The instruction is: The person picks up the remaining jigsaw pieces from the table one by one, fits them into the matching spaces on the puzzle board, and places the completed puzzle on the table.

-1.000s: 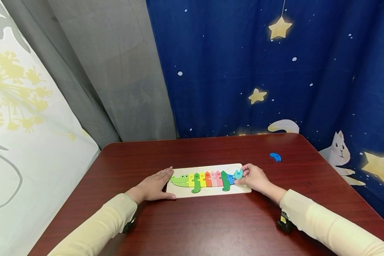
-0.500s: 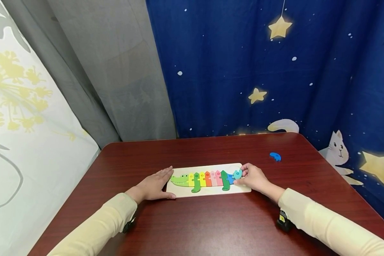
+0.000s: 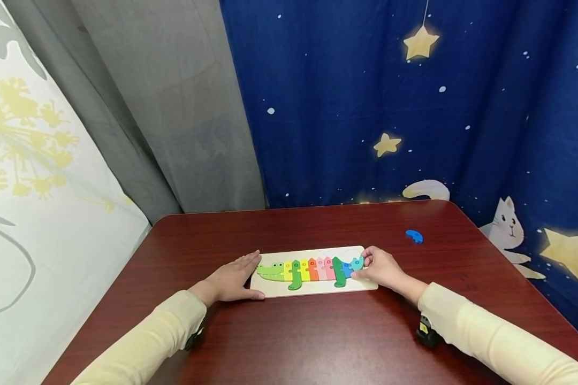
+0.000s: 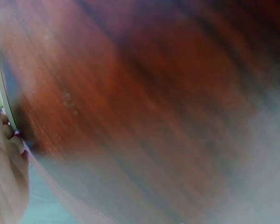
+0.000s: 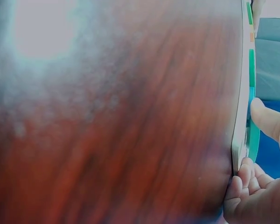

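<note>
A pale wooden puzzle board (image 3: 318, 287) carries a row of colourful pieces forming a crocodile, with a green head (image 3: 271, 271) at its left end. My left hand (image 3: 231, 279) rests with spread fingers on the board's left end, thumb along the near corner. At the other end, my right hand (image 3: 382, 267) pinches a turquoise puzzle piece (image 3: 357, 263) between thumb and fingers, beside the blue piece (image 3: 347, 269). In the right wrist view the turquoise piece (image 5: 254, 142) stands tilted up from the board, the thumb on its upper side.
A loose blue curved puzzle piece (image 3: 415, 236) lies on the dark red wooden table (image 3: 289, 342) at the back right. Behind the table's far edge hang a grey curtain (image 3: 173, 107) and a blue starry one (image 3: 337, 107).
The turquoise piece has turned and shifted slightly left in my right hand's fingers. My left hand and the board stay in place.
</note>
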A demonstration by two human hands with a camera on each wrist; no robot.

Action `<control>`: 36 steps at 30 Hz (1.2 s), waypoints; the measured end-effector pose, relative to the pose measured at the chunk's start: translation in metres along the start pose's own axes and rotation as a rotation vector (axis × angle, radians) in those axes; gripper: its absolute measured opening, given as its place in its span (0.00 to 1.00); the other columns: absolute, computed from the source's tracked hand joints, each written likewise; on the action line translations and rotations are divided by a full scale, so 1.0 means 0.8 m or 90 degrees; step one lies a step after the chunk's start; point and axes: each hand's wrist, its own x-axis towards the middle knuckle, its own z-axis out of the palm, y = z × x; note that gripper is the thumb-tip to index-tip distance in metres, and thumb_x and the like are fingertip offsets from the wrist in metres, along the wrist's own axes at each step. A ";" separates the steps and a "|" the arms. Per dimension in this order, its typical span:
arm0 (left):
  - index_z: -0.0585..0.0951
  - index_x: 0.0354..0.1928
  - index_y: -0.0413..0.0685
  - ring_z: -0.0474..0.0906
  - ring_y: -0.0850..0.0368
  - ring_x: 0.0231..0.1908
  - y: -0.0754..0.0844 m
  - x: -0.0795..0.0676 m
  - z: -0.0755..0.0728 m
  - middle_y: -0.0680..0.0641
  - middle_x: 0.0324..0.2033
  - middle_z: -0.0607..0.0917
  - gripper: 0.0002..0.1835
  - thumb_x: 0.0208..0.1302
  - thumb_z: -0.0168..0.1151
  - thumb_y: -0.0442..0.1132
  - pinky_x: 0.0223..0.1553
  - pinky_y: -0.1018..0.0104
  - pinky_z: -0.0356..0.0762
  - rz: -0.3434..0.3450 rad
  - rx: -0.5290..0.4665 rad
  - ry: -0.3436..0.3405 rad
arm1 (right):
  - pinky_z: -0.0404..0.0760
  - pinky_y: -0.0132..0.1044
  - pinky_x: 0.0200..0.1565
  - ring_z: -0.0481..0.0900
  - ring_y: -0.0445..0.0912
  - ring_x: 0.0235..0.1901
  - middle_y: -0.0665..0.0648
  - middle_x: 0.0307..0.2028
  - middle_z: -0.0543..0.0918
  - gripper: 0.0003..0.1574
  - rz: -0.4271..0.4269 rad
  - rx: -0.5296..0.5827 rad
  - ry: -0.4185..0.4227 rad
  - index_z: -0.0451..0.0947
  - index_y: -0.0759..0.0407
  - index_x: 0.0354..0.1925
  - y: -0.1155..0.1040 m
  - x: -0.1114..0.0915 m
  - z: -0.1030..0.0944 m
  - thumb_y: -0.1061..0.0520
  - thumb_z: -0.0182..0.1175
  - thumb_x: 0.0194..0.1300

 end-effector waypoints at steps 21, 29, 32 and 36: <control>0.52 0.76 0.41 0.49 0.48 0.72 0.001 -0.001 0.001 0.43 0.75 0.51 0.61 0.53 0.44 0.81 0.69 0.54 0.52 -0.003 0.000 -0.004 | 0.67 0.38 0.31 0.69 0.47 0.29 0.55 0.27 0.72 0.34 0.003 -0.025 -0.015 0.72 0.66 0.43 0.000 0.001 -0.002 0.53 0.80 0.45; 0.51 0.76 0.42 0.48 0.50 0.73 0.001 0.000 0.002 0.44 0.75 0.50 0.61 0.53 0.44 0.82 0.69 0.55 0.52 -0.009 0.005 -0.007 | 0.68 0.38 0.32 0.69 0.47 0.30 0.55 0.28 0.72 0.34 -0.003 -0.030 -0.018 0.72 0.67 0.43 0.003 0.003 -0.002 0.54 0.80 0.44; 0.51 0.76 0.42 0.47 0.51 0.73 0.000 0.001 0.003 0.44 0.75 0.50 0.61 0.53 0.43 0.82 0.70 0.56 0.51 -0.011 0.011 -0.007 | 0.68 0.38 0.33 0.70 0.47 0.31 0.55 0.28 0.72 0.34 -0.004 -0.027 -0.019 0.73 0.67 0.43 0.005 0.003 -0.002 0.54 0.80 0.44; 0.51 0.76 0.42 0.48 0.50 0.73 0.000 0.001 0.002 0.44 0.75 0.50 0.61 0.53 0.44 0.82 0.69 0.55 0.52 -0.009 0.007 -0.005 | 0.68 0.38 0.33 0.69 0.47 0.31 0.55 0.28 0.72 0.34 -0.005 -0.020 -0.020 0.73 0.67 0.43 0.006 0.004 -0.002 0.54 0.80 0.44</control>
